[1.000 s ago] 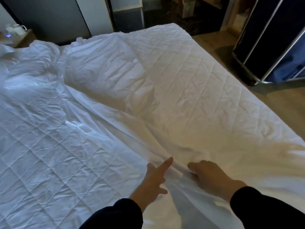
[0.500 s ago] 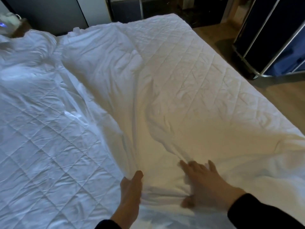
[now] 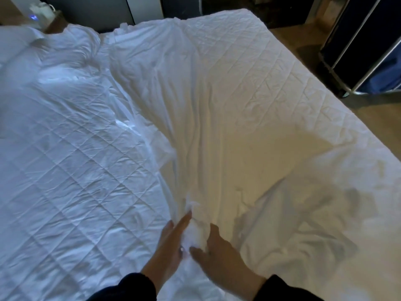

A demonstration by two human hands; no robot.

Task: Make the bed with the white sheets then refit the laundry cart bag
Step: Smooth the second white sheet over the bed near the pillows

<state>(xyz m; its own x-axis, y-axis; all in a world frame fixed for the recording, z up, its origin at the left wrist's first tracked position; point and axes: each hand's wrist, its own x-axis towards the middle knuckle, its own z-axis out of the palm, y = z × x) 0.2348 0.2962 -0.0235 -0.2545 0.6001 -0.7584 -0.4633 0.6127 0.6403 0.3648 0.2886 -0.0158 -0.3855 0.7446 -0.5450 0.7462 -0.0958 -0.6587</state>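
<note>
Where the white sheet (image 3: 217,131) bunches on the bed (image 3: 65,170), I see the right hand (image 3: 219,253) gripping that fold, the left hand (image 3: 171,240) flat against it; the laundry cart (image 3: 355,51) stands well apart, far right.

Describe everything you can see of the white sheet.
The white sheet is thin, creased fabric over the quilted mattress pad, whose diamond stitching shows through. Folds run from the far end to a gathered bunch at the near edge. The left hand presses flat against that bunch; the right hand curls round it.
</note>
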